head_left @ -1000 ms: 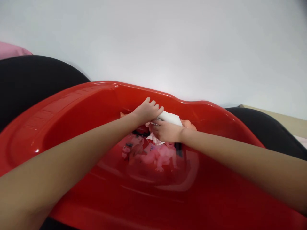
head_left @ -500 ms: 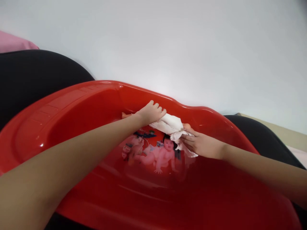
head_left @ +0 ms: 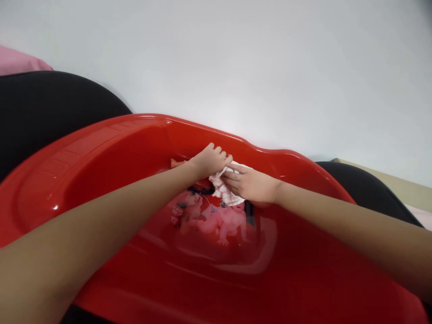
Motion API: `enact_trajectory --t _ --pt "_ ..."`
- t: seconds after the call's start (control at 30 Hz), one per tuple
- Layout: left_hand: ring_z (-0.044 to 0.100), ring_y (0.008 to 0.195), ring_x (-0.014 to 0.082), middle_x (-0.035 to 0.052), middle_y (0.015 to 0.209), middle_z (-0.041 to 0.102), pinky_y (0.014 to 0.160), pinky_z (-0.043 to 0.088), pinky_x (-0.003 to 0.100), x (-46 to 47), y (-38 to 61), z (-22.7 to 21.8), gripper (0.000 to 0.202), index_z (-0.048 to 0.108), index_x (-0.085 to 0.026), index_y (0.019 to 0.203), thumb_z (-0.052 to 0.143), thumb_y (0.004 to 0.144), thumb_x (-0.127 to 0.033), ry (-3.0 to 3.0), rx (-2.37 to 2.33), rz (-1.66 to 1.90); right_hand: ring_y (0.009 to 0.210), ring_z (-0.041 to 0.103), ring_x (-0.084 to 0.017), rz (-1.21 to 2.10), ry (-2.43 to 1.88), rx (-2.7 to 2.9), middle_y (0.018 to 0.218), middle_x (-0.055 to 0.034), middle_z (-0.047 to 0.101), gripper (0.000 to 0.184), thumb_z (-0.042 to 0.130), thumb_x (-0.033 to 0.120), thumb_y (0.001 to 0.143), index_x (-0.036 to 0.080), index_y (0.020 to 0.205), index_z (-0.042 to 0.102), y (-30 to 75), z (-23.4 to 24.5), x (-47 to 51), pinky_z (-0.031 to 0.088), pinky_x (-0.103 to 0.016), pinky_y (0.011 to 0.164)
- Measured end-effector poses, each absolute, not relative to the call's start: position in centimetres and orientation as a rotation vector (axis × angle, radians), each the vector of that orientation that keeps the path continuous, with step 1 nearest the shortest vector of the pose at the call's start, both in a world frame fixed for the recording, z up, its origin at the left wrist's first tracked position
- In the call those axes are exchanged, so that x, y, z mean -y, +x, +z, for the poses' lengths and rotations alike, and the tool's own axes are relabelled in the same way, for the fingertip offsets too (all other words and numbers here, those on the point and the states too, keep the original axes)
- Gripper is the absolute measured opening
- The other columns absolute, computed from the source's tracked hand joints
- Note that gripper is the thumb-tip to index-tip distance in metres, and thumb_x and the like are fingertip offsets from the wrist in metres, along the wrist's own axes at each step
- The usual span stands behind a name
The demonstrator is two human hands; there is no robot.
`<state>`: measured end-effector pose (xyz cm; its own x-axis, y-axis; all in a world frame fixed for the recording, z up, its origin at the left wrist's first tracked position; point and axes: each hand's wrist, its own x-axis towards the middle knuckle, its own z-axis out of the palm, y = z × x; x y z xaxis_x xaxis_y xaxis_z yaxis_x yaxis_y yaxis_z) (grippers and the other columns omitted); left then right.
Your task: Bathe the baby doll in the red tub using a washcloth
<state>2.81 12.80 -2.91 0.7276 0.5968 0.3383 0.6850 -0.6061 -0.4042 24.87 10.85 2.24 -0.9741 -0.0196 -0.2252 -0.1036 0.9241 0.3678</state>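
Note:
A large red plastic tub (head_left: 101, 148) fills the lower view, with a printed picture (head_left: 209, 218) on its bottom. Both of my arms reach into it toward the far wall. My left hand (head_left: 211, 160) is closed over one end of a white cloth (head_left: 224, 191). My right hand (head_left: 248, 185) lies against the cloth from the right, fingers curled onto it. The cloth is bunched between the two hands, mostly hidden by them. A small skin-coloured shape (head_left: 176, 163) pokes out just left of my left wrist; I cannot make out what it is.
Black rounded surfaces rise behind the tub at the left (head_left: 50, 112) and right (head_left: 364, 189). A pink cloth (head_left: 20, 60) shows at the far left edge. A pale wall (head_left: 236, 58) fills the upper view. A beige strip (head_left: 405, 182) lies at the right.
Half a second ago my right hand had pulled the cloth out to the right, stretching it. It has now come back left beside my left hand, bunching the cloth again.

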Motion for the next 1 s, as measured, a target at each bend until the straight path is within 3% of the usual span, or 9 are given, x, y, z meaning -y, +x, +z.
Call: enact_trajectory --t 0.13,0.27,0.43,0.6,0.73,0.9,1.0 --pt "0.065 0.088 0.0288 0.0126 0.1 0.074 0.076 0.035 0.04 -12.9 2.9 -2.9 0.024 0.064 -0.013 0.118 0.051 0.098 -0.014 -2.402 1.002 -0.218 0.143 0.046 -0.03 0.638 -0.049 -2.926 0.139 -0.0184 0.063 0.038 0.057 0.025 0.093 0.007 0.124 0.07 29.2 1.6 -11.4 0.015 -0.052 0.134" --pt "0.066 0.091 0.0286 0.0137 0.107 0.074 0.076 0.036 0.04 -12.7 2.9 -2.4 0.03 0.061 -0.013 0.128 0.057 0.098 -0.017 -2.408 0.987 -0.186 0.142 0.048 -0.024 0.675 0.015 -2.973 0.14 -0.0127 0.063 0.035 0.049 0.012 0.098 0.011 0.126 0.07 34.2 0.9 -10.4 0.02 -0.047 0.133" --pt "0.066 0.089 0.0289 0.0123 0.103 0.073 0.074 0.036 0.039 -12.3 3.0 -2.1 0.027 0.063 -0.012 0.123 0.056 0.097 -0.016 -2.396 0.997 -0.167 0.143 0.048 -0.026 0.609 -0.001 -3.02 0.134 -0.0157 0.067 0.034 0.05 0.013 0.098 0.007 0.126 0.069 36.3 0.2 -8.9 0.02 -0.048 0.133" --pt "0.065 0.088 0.0271 0.0123 0.102 0.073 0.074 0.035 0.038 -12.4 3.0 -2.3 0.026 0.063 -0.013 0.122 0.055 0.097 -0.013 -2.392 1.008 -0.202 0.144 0.046 -0.029 0.623 -0.09 -3.015 0.136 -0.0158 0.065 0.034 0.052 0.013 0.098 0.006 0.126 0.07 31.5 -2.1 -7.6 0.021 -0.052 0.132" --pt "0.064 0.085 0.0269 0.0109 0.097 0.072 0.071 0.034 0.038 -12.5 2.9 -2.7 0.024 0.063 -0.014 0.117 0.054 0.095 -0.01 -2.378 1.005 -0.229 0.138 0.051 -0.028 0.656 -0.18 -2.916 0.134 -0.0112 0.067 0.038 0.041 0.012 0.102 0.008 0.126 0.07 24.7 -5.6 -8.1 0.024 -0.048 0.131" --pt "0.063 0.081 0.0265 0.009 0.089 0.07 0.07 0.034 0.038 -12.5 2.8 -2.9 0.024 0.063 -0.015 0.111 0.056 0.09 -0.006 -2.373 1.043 -0.224 0.137 0.053 -0.028 0.67 0.068 -2.85 0.14 -0.0161 0.063 0.038 0.04 0.018 0.104 0.006 0.127 0.068 18.1 -8.8 -10.9 0.035 -0.048 0.123" --pt "0.064 0.082 0.0265 0.0101 0.09 0.07 0.069 0.034 0.038 -12.3 2.8 -2.7 0.025 0.063 -0.014 0.112 0.054 0.09 -0.005 -2.38 1.033 -0.226 0.131 0.058 -0.028 0.696 0.189 -2.807 0.133 -0.017 0.067 0.036 0.041 0.018 0.104 0.006 0.122 0.07 17.8 -9.4 -12.1 0.039 -0.049 0.118"
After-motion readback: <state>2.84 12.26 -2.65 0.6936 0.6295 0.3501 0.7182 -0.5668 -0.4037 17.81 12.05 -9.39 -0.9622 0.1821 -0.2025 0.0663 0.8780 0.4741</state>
